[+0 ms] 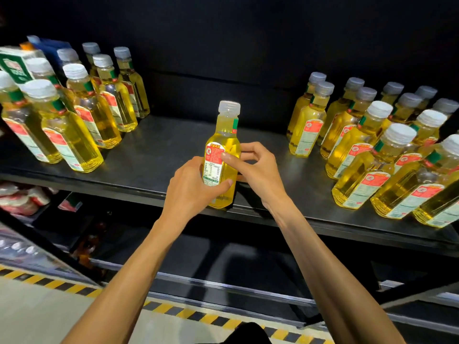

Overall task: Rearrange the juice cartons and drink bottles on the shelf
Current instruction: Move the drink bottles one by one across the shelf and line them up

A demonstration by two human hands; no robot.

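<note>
Fingers of left hand (191, 187) wrap the yellow drink bottle (224, 135) lower body; right hand (255, 167) fingers pinch its label area. Bottle stands upright at shelf (154, 150) front edge.

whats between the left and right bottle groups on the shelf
Head view: one bottle, gripped by left hand and right hand; the shelf is otherwise bare.

Eight yellow bottles (72, 140) stand at ten o'clock, twelve bottles (360, 150) at three o'clock, one bottle (224, 142) at centre, with two cartons (12, 64) at ten o'clock.
</note>
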